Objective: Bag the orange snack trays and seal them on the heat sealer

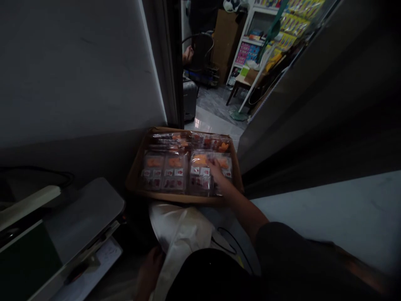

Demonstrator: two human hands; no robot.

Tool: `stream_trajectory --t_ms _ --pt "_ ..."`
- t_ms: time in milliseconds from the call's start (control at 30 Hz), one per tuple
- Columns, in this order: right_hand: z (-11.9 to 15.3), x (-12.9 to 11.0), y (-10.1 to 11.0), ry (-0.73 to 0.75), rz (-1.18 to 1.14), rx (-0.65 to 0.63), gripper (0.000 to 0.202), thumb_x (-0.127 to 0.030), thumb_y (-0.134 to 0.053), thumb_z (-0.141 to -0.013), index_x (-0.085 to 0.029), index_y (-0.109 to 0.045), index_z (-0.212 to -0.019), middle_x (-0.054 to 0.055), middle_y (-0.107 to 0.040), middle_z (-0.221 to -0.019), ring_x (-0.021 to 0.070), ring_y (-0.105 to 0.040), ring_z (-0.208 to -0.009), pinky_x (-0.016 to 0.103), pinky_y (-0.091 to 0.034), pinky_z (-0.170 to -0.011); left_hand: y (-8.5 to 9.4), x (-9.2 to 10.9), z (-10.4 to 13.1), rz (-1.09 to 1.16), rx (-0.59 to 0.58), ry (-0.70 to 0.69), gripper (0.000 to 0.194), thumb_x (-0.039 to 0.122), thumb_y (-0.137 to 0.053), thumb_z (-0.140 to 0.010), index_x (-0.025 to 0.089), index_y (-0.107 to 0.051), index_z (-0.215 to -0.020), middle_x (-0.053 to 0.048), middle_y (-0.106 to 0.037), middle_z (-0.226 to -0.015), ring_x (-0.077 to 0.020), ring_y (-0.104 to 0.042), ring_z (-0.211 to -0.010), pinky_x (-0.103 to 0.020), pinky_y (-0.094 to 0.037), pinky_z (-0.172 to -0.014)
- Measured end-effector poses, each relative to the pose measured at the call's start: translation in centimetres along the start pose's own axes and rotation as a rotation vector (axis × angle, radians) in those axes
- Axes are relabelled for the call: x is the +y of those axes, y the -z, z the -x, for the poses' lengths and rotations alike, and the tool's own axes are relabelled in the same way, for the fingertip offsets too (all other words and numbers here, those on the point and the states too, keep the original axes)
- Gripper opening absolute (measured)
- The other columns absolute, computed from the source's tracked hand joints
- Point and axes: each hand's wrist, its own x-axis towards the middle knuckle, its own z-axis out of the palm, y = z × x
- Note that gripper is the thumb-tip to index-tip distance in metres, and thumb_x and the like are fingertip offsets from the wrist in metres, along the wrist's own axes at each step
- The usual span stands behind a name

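Packs (200,179) seem laid flat to fit the box (175,196), the right hand (215,167) at its three o'clock, the left hand (153,260) at seven beside white cloth (184,225), both grips too dim to tell.

- The box (175,197) before you is brown.
- In your transparent packs (152,190), the pieces (174,161) are orange; the labels (178,172) are white with reddish marks.
- The fabric (188,228) near you is off-white.
- Your sleeve (288,244) is dark grey.
- You see yellow packets (294,25) and a grey floor (213,99) with marble pattern.
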Motion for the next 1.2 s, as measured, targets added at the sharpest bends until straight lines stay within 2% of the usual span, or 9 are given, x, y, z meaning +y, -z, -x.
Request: stream_trajectory --t_ms 100,200,300,400,533,700,933,1067,1200 --pt "0.8 -2.1 3.1 0.060 -0.167 0.039 0.047 -0.058 -0.054 -0.079 -0.022 -0.055 -0.108 0.003 -0.068 -0.102 0.0160 -0.062 -0.090 0.026 -0.051 -0.074 2.8 2.4 0.1 0.179 0.074 -0.068 0.033 0.043 -0.045 -0.081 0.026 -0.064 -0.102 -0.007 -0.071 -0.115 -0.0283 -0.065 -0.112 -0.039 -0.049 -0.099" --pt "2.4 -5.3 4.7 0.084 -0.467 -0.014 0.052 -0.058 -0.071 -0.066 -0.025 -0.058 -0.104 0.000 -0.068 -0.098 0.0159 -0.063 -0.085 0.026 -0.052 -0.070 6.2 8.5 0.4 0.471 0.079 -0.212 0.040 0.050 -0.056 -0.080 0.024 -0.062 -0.110 -0.008 -0.070 -0.116 -0.0280 -0.064 -0.113 -0.040 -0.047 -0.102" --pt "5.8 -8.3 4.0 -0.015 -0.633 -0.219 0.051 -0.051 -0.082 -0.057 -0.023 -0.062 -0.095 0.000 -0.070 -0.089 0.0164 -0.064 -0.076 0.028 -0.053 -0.065 8.9 15.2 0.6 0.862 -0.011 -0.334 0.050 0.051 -0.068 -0.077 0.019 -0.062 -0.115 -0.012 -0.068 -0.119 -0.0282 -0.062 -0.115 -0.041 -0.046 -0.102" --pt "10.8 -9.9 1.7 -0.130 -0.646 -0.452 0.045 -0.047 -0.085 -0.058 -0.021 -0.063 -0.088 -0.002 -0.068 -0.077 0.0157 -0.063 -0.067 0.028 -0.051 -0.061 10.4 19.0 0.9 1.283 -0.181 -0.401 0.063 0.053 -0.074 -0.074 0.020 -0.058 -0.125 -0.015 -0.065 -0.125 -0.0302 -0.063 -0.112 -0.042 -0.051 -0.094" --pt "16.7 -10.2 -1.4 -0.152 -0.633 -0.640 0.038 -0.041 -0.085 -0.063 -0.022 -0.064 -0.089 -0.002 -0.070 -0.083 0.0140 -0.065 -0.072 0.026 -0.052 -0.066 11.3 19.0 3.6 1.453 -0.211 -0.307 0.064 0.034 -0.085 -0.067 0.018 -0.060 -0.123 -0.013 -0.071 -0.112 -0.0296 -0.069 -0.100 -0.040 -0.054 -0.090" --pt "18.9 -10.4 -3.6 -0.263 -0.509 -0.849 0.034 -0.044 -0.080 -0.070 -0.021 -0.065 -0.090 0.000 -0.071 -0.079 0.0166 -0.066 -0.070 0.029 -0.053 -0.066 11.7 16.4 7.5 1.592 -0.165 -0.138 0.055 0.025 -0.084 -0.068 0.017 -0.062 -0.118 -0.010 -0.073 -0.101 -0.0261 -0.072 -0.087 -0.039 -0.058 -0.084" --pt "19.3 -10.3 0.4 -0.376 -0.441 -1.097 0.057 -0.073 -0.046 -0.083 -0.021 -0.067 -0.096 0.006 -0.073 -0.086 0.0228 -0.069 -0.080 0.040 -0.056 -0.077 12.7 16.8 6.9 1.849 0.103 -0.136 0.034 0.027 -0.078 -0.076 0.016 -0.065 -0.105 -0.001 -0.071 -0.081 -0.0150 -0.068 -0.068 -0.033 -0.058 -0.082" --pt "20.2 -10.5 3.1 -0.340 -0.601 -1.044 0.067 -0.079 -0.051 -0.076 -0.019 -0.066 -0.102 0.009 -0.074 -0.093 0.0240 -0.070 -0.082 0.044 -0.056 -0.079 12.3 19.4 6.3 1.882 0.299 -0.214 0.034 0.025 -0.081 -0.073 0.018 -0.065 -0.102 0.004 -0.066 -0.070 -0.0097 -0.061 -0.059 -0.026 -0.057 -0.074" --pt "20.6 -10.8 3.6 -0.259 -0.662 -0.840 0.045 -0.049 -0.078 -0.070 -0.020 -0.068 -0.102 0.005 -0.075 -0.092 0.0201 -0.070 -0.078 0.035 -0.058 -0.072 11.2 21.0 6.2 1.876 0.331 -0.256 0.035 0.025 -0.080 -0.073 0.020 -0.066 -0.105 -0.001 -0.072 -0.091 -0.0124 -0.066 -0.075 -0.025 -0.057 -0.077"
